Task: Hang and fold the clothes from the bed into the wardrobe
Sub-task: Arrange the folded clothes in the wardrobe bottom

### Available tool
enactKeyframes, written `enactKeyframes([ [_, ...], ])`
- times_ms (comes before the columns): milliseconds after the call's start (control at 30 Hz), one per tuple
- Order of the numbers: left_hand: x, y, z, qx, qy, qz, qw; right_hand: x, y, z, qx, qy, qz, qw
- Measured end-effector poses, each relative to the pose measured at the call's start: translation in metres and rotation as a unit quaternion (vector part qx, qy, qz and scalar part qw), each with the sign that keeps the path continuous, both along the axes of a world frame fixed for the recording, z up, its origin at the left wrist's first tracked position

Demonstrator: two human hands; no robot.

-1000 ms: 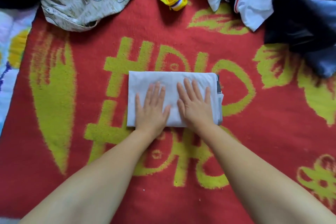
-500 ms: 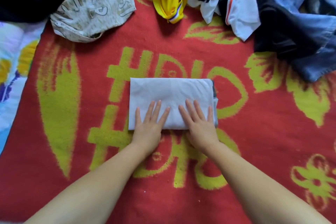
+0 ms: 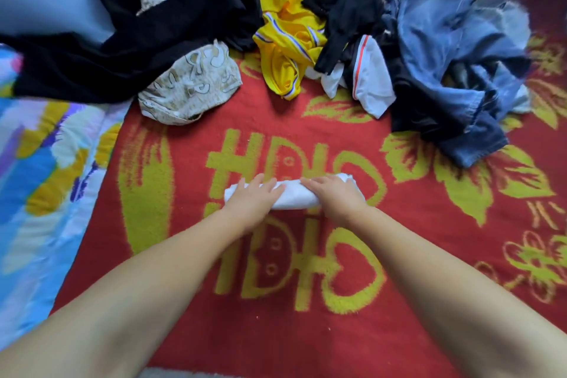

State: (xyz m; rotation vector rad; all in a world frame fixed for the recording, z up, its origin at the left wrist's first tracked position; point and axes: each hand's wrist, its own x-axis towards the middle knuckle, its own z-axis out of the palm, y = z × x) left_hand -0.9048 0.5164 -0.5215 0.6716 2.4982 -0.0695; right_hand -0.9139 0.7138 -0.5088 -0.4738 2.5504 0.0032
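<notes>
The folded white garment (image 3: 294, 196) sits in the middle of the red blanket (image 3: 276, 126), right on top of the yellow lettering, and it looks like a narrow bundle with both hands on it. Left hand (image 3: 251, 198) is on the left end, fingers curled over the top edge of the cloth — so it's gripping it. Right hand (image 3: 333, 196) does the same on the right end, fingers wrapped over the far edge, with a bit of white poking out past the knuckles. Both forearms reach in from the bottom of the view. Further back there's the unsorted pile: a beige patterned piece (image 3: 190, 83) just beside a big black garment (image 3: 122, 43) on the left, a crumpled yellow shirt with striped trim (image 3: 285, 40) in the center, a white piece with a red stripe (image 3: 371, 77) next to it, then more black stuff and a heap of blue denim (image 3: 454, 49) on the right. All of that is well apart from the white bundle. Off the blanket's left edge you can see a colorful floral sheet (image 3: 46, 169).
</notes>
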Motion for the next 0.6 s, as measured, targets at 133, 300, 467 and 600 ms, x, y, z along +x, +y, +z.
enactKeyframes([
  [133, 0.014, -0.019, 0.078, 0.0, 0.052, -0.014, 0.999, 0.009, -0.016, 0.074, 0.007, 0.036, 0.038, 0.999],
  [300, 0.053, -0.051, 0.148, -0.03, 0.097, 0.027, 0.994, 0.033, -0.042, 0.147, -0.021, 0.074, 0.092, 0.993],
  [467, 0.135, -0.068, 0.19, -0.052, 0.1, 0.131, 0.985, 0.069, -0.071, 0.187, -0.015, 0.091, 0.219, 0.971],
  [600, 0.224, -0.081, 0.21, -0.039, 0.098, 0.25, 0.963, 0.114, -0.105, 0.208, -0.003, 0.099, 0.341, 0.935],
])
